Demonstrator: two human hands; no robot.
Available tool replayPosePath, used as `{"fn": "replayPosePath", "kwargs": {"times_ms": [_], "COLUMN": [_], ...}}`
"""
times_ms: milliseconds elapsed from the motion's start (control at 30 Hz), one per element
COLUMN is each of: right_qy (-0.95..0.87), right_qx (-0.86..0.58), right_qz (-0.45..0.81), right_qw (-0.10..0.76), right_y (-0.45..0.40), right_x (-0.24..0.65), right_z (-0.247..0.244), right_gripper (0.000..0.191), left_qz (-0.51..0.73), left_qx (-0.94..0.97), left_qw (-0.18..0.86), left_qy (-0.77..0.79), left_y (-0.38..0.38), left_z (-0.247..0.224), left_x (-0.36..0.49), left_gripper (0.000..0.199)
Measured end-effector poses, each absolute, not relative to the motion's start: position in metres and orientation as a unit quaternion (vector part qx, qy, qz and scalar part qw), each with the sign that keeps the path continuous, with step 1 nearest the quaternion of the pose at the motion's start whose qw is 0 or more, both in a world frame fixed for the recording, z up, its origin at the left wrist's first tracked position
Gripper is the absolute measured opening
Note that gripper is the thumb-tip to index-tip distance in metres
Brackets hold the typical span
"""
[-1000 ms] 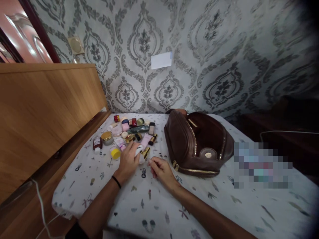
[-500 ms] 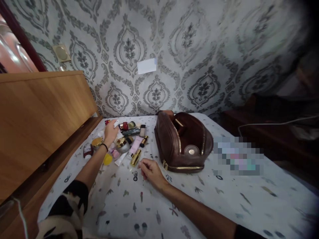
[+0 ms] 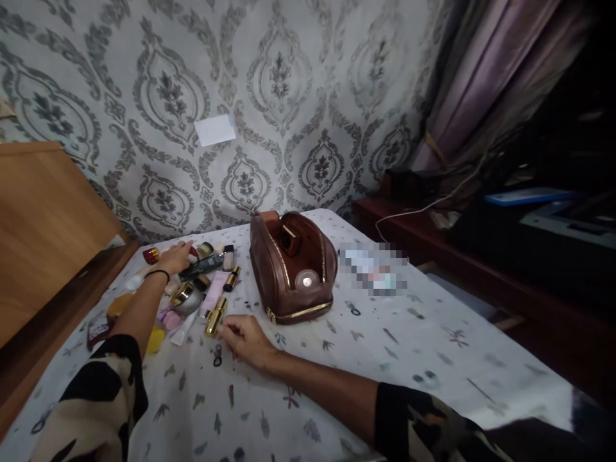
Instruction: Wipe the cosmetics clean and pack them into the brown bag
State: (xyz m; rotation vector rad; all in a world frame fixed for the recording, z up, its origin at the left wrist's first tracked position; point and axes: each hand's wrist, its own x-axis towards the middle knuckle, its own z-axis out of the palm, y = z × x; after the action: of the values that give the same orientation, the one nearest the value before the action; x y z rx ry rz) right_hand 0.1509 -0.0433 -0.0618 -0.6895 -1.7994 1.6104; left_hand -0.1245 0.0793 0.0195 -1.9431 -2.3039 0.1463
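The right hand [image 3: 248, 340] is nearest, above the tabletop [image 3: 269, 410], its fingers curled in and tips together, with nothing seen in them. Just beside those tips lies the gold tube [image 3: 216, 316]: probably light, stiff and a bit slick, so best pinched across its middle. Left of it, the white tube [image 3: 185, 327] looks soft and likely to give under a squeeze; its firmer end should hold better. Beyond the right fingers, the pink tube [image 3: 215, 292] seems just as pliant. The jar [image 3: 185, 298], between the two hands, looks like glass, heavier for its size and breakable; take it round the sides.

The left hand [image 3: 176, 260] reaches over the far part of the pile, its fingers stretched out by the red jar [image 3: 193, 255]. Whether they are apart or closed on it, I cannot tell. That jar looks hard and smooth, suited to a grip around its rim.

Well to the right of the left fingers stands the bag [image 3: 262, 256], unzipped and gaping. A dark, gold-edged piece shows inside near the back; item or pocket, it is unclear.
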Motion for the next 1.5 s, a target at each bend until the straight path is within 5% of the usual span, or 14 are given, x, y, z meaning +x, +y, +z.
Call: {"fn": "replayPosePath", "kwargs": {"times_ms": [233, 533, 933, 1133, 1500], "right_qy": [-0.689, -0.689, -0.692, -0.689, -0.678], "right_qx": [-0.268, -0.269, -0.267, -0.256, -0.236], "right_qz": [0.598, 0.6, 0.595, 0.6, 0.612], "right_qw": [0.311, 0.306, 0.31, 0.315, 0.333], "right_y": [-0.042, -0.043, -0.042, -0.041, -0.037], "right_x": [0.153, 0.151, 0.152, 0.152, 0.15], "right_z": [-0.062, -0.064, -0.064, -0.066, -0.073], "right_gripper": [0.027, 0.026, 0.026, 0.028, 0.036], "left_qz": [0.093, 0.082, -0.008, -0.143, -0.573], "left_qx": [-0.618, -0.642, -0.627, -0.595, -0.457], "left_qw": [0.07, 0.067, 0.077, 0.046, -0.08], "left_qy": [-0.777, -0.76, -0.775, -0.789, -0.676], "left_y": [0.081, 0.08, 0.059, 0.05, 0.019], "left_z": [0.019, 0.017, 0.012, 0.008, 0.016], "left_x": [-0.13, -0.137, -0.129, -0.122, -0.111], "left_gripper": [0.053, 0.06, 0.043, 0.039, 0.05]}}
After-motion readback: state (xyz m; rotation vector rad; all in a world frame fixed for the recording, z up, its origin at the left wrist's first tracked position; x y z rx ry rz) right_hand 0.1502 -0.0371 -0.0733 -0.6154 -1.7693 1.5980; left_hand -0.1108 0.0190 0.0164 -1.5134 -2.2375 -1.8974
